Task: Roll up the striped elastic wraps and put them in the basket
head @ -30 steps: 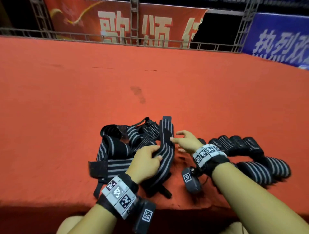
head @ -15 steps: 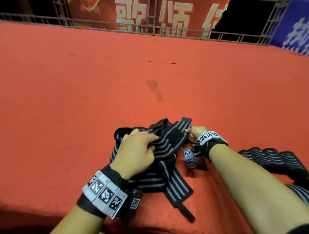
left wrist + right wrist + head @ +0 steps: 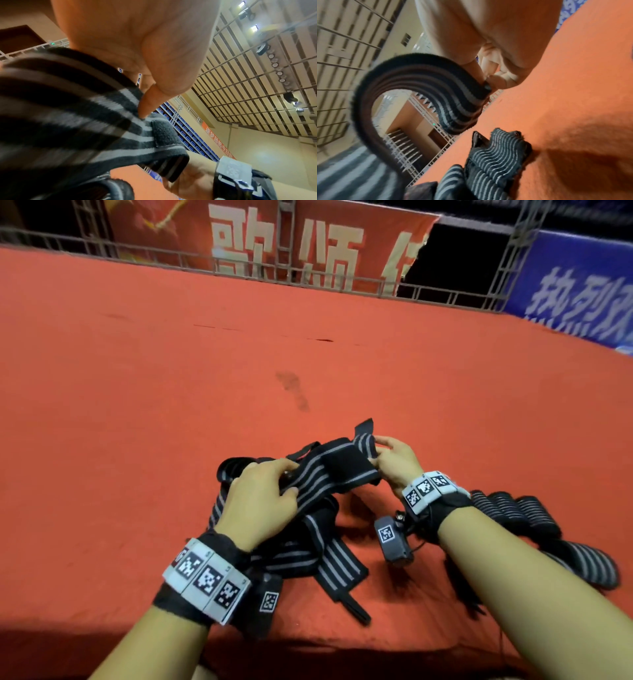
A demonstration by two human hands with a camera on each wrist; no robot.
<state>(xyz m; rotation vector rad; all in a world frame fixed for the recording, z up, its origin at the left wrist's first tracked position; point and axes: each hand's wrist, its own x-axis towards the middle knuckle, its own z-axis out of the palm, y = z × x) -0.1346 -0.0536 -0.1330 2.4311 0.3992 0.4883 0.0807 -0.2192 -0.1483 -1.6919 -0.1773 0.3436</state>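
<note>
A person works over a red carpeted floor (image 3: pixel 137 405); both hands hold one striped wrap (image 3: pixel 329 474), lifted off a tangled pile (image 3: pixel 308 546) of more black-and-grey wraps. The left hand (image 3: pixel 263 501) has its fingers and thumb curled round the middle of the wrap; the left wrist view shows the thumb (image 3: pixel 149 102) pressing the fabric just beside a dark fastening patch (image 3: pixel 164 134). The right hand (image 3: pixel 394 463) pinches the wrap's far end, fingers closed on it; in the right wrist view that end curves in a loose arc from the fingers (image 3: pixel 498 79), so rolling looks just begun. Finished rolls (image 3: pixel 513 515) lie in a row on the floor near the right forearm, well apart from the pile; no basket shows in any view.

Risks, as a judgement: the held wrap crosses others in the pile, so pulling it may drag neighbours along or snag a loop; the fastening patch could catch on nearby fabric and spoil the roll; a slack first turn would leave the roll loose and likely to unwind; the right forearm passes close over the finished rolls and might knock them.
</note>
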